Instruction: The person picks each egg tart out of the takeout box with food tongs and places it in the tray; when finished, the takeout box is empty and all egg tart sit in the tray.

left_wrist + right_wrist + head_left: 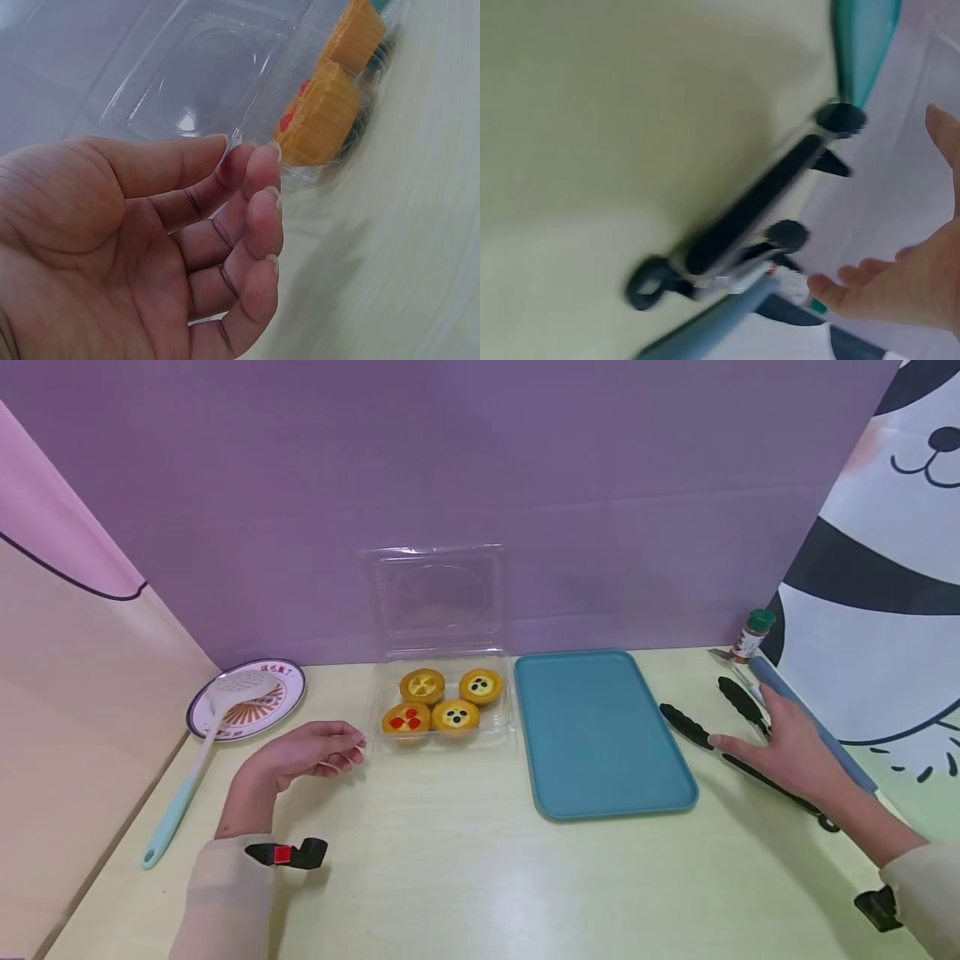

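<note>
My left hand hovers with loosely curled fingers beside the left edge of a clear plastic box. The left wrist view shows its thumb close to the forefinger and nothing gripped; whether a fingertip touches the box, I cannot tell. Inside the box sit several egg tarts, topped with red or dark dots or yellow pieces; its lid stands raised. On the right, my right hand reaches over black-tipped tongs, thumb and fingers spread. In the right wrist view the tongs lie blurred, apart from the fingers.
A blue-green tray lies between box and tongs. On the left, a white slotted turner with a pale-blue handle leans on a patterned plate. A green-capped jar and a long blue strip are at right.
</note>
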The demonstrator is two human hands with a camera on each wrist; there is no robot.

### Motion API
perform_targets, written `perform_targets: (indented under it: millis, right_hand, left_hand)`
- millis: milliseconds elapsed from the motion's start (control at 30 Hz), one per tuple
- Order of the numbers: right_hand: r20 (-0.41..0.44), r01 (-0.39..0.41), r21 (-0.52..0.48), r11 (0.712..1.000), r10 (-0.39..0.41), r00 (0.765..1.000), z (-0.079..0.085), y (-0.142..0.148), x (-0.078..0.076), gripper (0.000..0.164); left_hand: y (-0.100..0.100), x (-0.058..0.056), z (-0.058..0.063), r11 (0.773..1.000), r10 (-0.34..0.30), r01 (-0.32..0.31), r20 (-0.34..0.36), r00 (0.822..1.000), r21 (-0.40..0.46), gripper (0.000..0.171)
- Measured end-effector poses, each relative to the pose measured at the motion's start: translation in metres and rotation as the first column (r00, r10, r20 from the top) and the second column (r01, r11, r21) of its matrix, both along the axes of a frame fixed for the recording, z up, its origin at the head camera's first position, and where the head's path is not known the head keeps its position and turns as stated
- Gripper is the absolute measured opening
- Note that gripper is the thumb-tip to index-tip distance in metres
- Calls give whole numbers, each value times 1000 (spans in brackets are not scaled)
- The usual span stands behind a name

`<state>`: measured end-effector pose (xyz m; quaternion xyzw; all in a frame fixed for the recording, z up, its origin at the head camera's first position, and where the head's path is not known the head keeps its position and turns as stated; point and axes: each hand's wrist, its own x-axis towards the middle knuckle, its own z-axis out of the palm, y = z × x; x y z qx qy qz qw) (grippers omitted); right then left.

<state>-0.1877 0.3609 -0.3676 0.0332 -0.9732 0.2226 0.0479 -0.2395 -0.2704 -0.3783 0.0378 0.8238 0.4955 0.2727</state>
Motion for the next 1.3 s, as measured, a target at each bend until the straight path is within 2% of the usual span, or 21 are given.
perform_targets:
  millis: [233,467,567,700,900,1033,1300]
  right_hand:
    - [122,118,-9,993,-116,986,-17,13,10,129]
    - [204,153,-33,988,-143,968,-26,22,12,130]
    - [183,169,-14,986,-164,969,-32,24,11,131]
    - [109,188,28,982,-190,976,-41,23,9,132]
    - [52,207,61,976,-211,976,-46,20,7,122]
    - [48,222,68,973,-225,973,-46,19,5,112]
    - [90,252,75,965,-258,962,-42,20,6,111]
  left_hand:
    - [-1,1,0,1000,4,-4,-3,1000,11,38]
    - [-1,0,-3,1000,2,-2,-5,1000,4,37]
    - [-1,-1,-3,1000,2,-2,-4,1000,-3,38]
    - [-1,-1,-3,1000,1,-1,-4,1000,-9,39]
    - [-1,0,-3,1000,5,-5,-3,1000,-11,39]
    - [-1,1,-3,1000,9,-9,1,1000,-6,38]
    - [-1,1,-2,1000,5,-5,-7,1000,-14,39]
